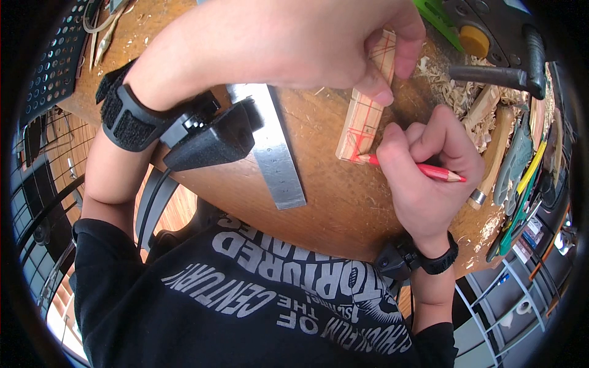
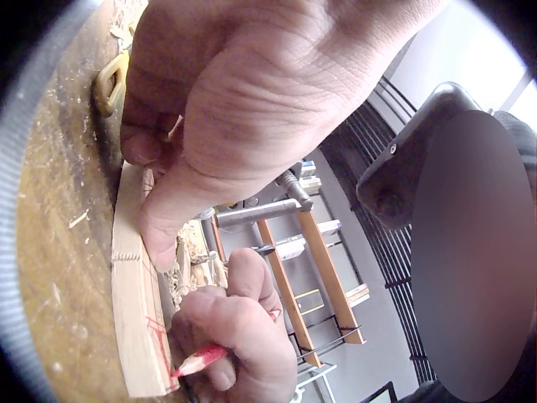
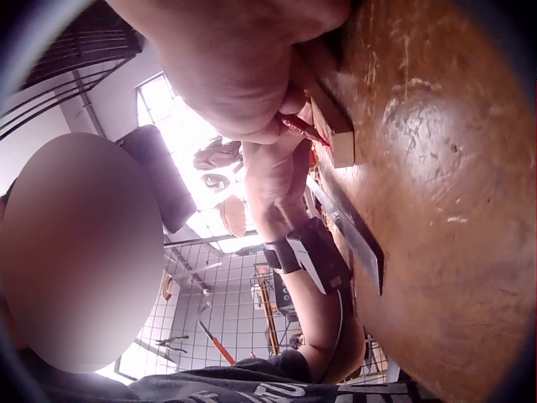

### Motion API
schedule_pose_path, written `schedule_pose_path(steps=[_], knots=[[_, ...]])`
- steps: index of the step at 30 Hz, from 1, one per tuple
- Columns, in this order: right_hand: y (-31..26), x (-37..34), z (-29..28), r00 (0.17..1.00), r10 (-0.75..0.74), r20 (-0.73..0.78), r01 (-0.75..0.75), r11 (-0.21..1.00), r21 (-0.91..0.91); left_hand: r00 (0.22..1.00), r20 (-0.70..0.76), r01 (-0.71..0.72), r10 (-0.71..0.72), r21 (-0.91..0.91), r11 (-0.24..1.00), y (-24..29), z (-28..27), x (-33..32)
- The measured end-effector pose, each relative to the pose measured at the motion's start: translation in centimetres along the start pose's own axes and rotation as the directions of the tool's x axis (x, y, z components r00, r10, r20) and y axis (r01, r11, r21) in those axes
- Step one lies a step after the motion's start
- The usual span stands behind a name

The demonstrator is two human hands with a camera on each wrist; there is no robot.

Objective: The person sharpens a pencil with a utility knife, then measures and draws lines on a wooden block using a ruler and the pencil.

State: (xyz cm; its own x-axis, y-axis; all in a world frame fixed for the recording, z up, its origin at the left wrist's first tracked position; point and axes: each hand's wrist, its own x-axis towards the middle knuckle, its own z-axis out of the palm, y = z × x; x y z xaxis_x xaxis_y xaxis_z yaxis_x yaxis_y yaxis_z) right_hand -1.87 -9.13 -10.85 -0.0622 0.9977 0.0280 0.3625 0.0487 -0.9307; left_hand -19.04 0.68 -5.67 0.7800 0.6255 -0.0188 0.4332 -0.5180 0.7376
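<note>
A pale wooden block with red lines lies on the wooden table. My left hand grips its far part, thumb on the marked face and fingers at the other side; the left wrist view shows the thumb pressing on the block. My right hand pinches a red pencil, sharpened at both ends, its tip touching the near end of the block beside red marks. In the right wrist view the pencil meets the block's end.
A metal ruler lies left of the block. Wood shavings, a clamp-like metal tool and several hand tools lie to the right. A perforated dark panel stands at the far left. The table's near edge runs by the person's shirt.
</note>
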Motion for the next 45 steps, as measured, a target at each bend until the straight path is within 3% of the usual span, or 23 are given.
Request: schedule_pose_path(steps=[2,5,15,18,20,23,28,45], knots=[[0.0,0.0,0.0,1.000,-0.001,-0.002,0.001,1.000,-0.002,0.997,0.065,0.051,-0.041,-0.147,0.988,-0.3,-0.5,0.3],[0.0,-0.1,-0.1,1.000,0.023,-0.001,-0.023,1.000,0.003,0.998,-0.033,-0.054,0.053,-0.043,0.998,-0.7,0.4,-0.2],[0.0,-0.1,0.1,1.000,0.015,-0.013,-0.014,1.000,0.019,0.999,-0.027,-0.048,0.047,-0.042,0.998,-0.4,0.1,-0.1],[0.0,0.0,0.1,1.000,0.022,-0.015,-0.021,0.999,0.039,0.998,0.056,0.047,-0.041,-0.115,0.992,-0.3,-0.3,0.1],[-0.1,0.0,0.1,0.999,0.029,-0.017,-0.028,0.998,0.055,0.999,-0.034,-0.033,0.032,-0.019,0.999,-0.4,0.2,-0.4],[-0.5,-0.2,0.2,0.994,0.096,-0.051,-0.089,0.988,0.125,1.000,-0.030,0.005,-0.004,0.035,0.999,0.0,0.4,-0.3],[-0.1,-0.4,0.4,0.999,-0.024,-0.027,0.024,1.000,-0.001,0.999,-0.032,0.012,-0.012,0.012,1.000,-0.1,0.5,-0.4],[0.0,-0.5,0.5,0.998,-0.009,-0.062,0.010,1.000,0.018,0.999,-0.044,-0.011,0.009,-0.051,0.999,-0.5,0.2,-0.3]])
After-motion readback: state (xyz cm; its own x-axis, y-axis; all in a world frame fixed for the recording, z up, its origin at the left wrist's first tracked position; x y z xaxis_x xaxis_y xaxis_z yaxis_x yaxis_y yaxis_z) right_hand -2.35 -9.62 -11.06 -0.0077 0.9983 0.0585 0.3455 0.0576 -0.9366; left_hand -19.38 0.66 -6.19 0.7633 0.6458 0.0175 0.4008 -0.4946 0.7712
